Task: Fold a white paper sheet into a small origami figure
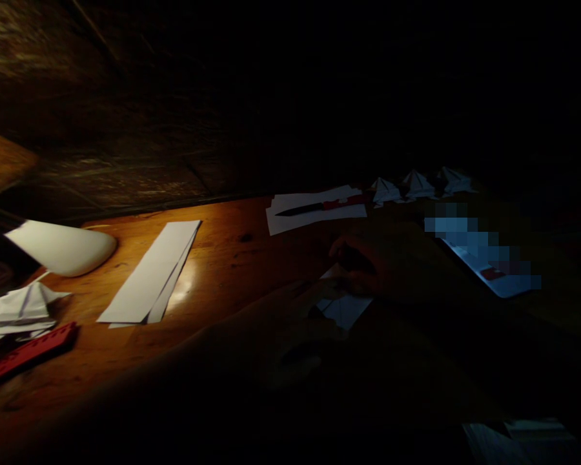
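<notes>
The scene is very dark. A small white folded paper (345,309) lies on the wooden table (223,258) in shadow. My right hand (375,265) comes in from the right and rests on the paper's far edge with its fingers bent and pressed down on it. My left hand (300,323) reaches in from the lower left and lies at the paper's near-left edge. It shows only as a dark shape, and its fingers cannot be made out.
A white lamp shade (62,248) lights the left of the table. Near it lie stacked paper strips (150,274), a folded paper (19,307) and a red ruler (29,352). Farther back are sheets (295,219) with a black-and-red pen (319,206) and three folded paper figures (416,184).
</notes>
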`<state>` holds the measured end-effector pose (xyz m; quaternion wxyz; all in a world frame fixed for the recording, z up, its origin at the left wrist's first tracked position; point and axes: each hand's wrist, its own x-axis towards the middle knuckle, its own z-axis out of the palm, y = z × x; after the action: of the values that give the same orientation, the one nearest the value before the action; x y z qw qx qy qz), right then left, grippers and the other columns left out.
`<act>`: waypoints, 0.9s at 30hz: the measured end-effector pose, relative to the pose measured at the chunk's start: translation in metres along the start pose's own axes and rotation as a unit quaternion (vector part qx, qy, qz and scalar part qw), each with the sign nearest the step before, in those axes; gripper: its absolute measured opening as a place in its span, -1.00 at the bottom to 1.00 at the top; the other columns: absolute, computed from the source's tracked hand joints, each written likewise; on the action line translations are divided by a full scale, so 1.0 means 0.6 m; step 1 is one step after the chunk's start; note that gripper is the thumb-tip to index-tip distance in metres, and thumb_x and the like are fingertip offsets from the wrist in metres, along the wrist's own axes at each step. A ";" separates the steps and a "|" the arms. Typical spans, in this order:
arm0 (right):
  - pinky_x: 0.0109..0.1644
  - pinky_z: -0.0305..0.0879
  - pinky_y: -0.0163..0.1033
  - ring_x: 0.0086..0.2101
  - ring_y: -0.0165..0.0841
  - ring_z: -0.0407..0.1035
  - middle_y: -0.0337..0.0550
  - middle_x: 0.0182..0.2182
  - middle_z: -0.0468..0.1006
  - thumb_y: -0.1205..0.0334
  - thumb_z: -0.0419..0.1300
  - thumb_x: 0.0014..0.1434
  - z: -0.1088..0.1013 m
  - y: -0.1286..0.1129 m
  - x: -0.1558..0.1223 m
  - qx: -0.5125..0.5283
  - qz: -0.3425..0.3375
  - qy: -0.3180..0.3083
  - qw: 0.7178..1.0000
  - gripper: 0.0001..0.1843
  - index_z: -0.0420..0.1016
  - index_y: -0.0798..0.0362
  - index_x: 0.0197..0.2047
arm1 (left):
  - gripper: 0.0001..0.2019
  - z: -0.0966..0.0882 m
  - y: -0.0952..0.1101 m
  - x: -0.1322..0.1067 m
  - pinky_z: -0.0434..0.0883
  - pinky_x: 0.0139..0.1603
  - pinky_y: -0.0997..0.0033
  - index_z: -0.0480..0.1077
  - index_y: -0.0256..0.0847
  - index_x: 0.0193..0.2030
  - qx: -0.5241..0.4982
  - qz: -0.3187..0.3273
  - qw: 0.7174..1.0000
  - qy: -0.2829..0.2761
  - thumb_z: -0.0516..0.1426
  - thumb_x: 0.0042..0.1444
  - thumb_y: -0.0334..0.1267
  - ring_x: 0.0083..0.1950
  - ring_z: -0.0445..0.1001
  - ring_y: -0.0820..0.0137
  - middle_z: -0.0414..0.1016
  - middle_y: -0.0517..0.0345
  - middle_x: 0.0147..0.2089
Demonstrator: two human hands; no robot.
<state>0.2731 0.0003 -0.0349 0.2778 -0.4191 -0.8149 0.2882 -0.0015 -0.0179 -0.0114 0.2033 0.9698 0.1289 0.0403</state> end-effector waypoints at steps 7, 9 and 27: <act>-0.09 0.34 -0.12 -0.13 -0.22 0.43 -0.07 -0.06 0.53 0.25 0.25 0.17 0.003 -0.004 0.000 0.002 0.038 0.011 0.999 -0.68 0.45 0.02 0.01 | -0.52 -0.001 -0.003 0.005 0.48 0.26 -0.16 0.37 0.01 0.27 0.001 0.003 1.000 -0.007 0.26 0.22 -0.20 0.30 0.31 0.01 -0.11 0.05 0.54; -0.11 0.34 -0.13 -0.15 -0.23 0.43 -0.07 -0.07 0.53 0.22 0.27 0.18 0.005 -0.001 -0.001 0.003 0.036 0.011 0.999 -0.68 0.46 0.02 0.02 | -0.51 -0.001 -0.004 0.005 0.48 0.25 -0.15 0.37 0.01 0.28 0.002 0.004 1.000 -0.008 0.27 0.21 -0.19 0.31 0.31 -0.01 -0.13 0.05 0.54; -0.07 0.33 -0.08 -0.11 -0.20 0.39 -0.06 -0.05 0.46 0.33 0.18 0.24 -0.001 -0.001 -0.005 0.002 -0.026 -0.020 0.999 -0.52 0.50 -0.07 0.23 | -0.56 0.000 -0.002 0.002 0.48 0.24 -0.09 0.36 0.00 0.26 0.002 -0.004 1.000 -0.013 0.22 0.25 -0.18 0.25 0.32 0.07 -0.03 0.06 0.50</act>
<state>0.2744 -0.0026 -0.0347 0.2696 -0.3911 -0.8306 0.2905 -0.0007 -0.0167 -0.0117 0.2029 0.9701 0.1305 0.0266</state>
